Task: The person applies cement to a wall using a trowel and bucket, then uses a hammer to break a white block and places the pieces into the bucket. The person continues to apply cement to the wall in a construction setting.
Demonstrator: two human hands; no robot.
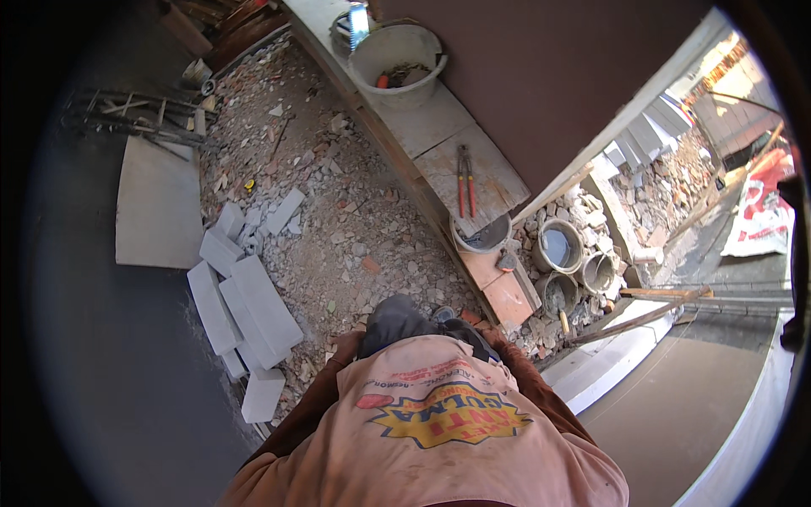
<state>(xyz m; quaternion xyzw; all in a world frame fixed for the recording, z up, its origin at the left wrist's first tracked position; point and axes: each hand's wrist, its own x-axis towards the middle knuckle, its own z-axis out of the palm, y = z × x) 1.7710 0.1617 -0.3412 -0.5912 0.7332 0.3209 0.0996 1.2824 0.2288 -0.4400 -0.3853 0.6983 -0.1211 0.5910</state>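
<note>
My left hand (347, 343) hangs low beside my grey-trousered knee (397, 321), above the rubble. My right hand (492, 338) is down at the other side of my body, close to a reddish tile (509, 302). Both hands are small and dark here, and their fingers cannot be made out; nothing shows clearly in either. Ahead of me, a pair of pincers with red handles (466, 188) lies on a dusty board (498, 190) along the ledge. A bucket (483, 240) stands partly under that board's near end.
White blocks (263, 308) are piled at my left, near a pale panel (156, 211). Broken rubble (346, 220) covers the ground. A large tub (380, 89) sits on the ledge. At right stand a water bucket (557, 247) and smaller buckets (598, 272), beside wooden poles (634, 317).
</note>
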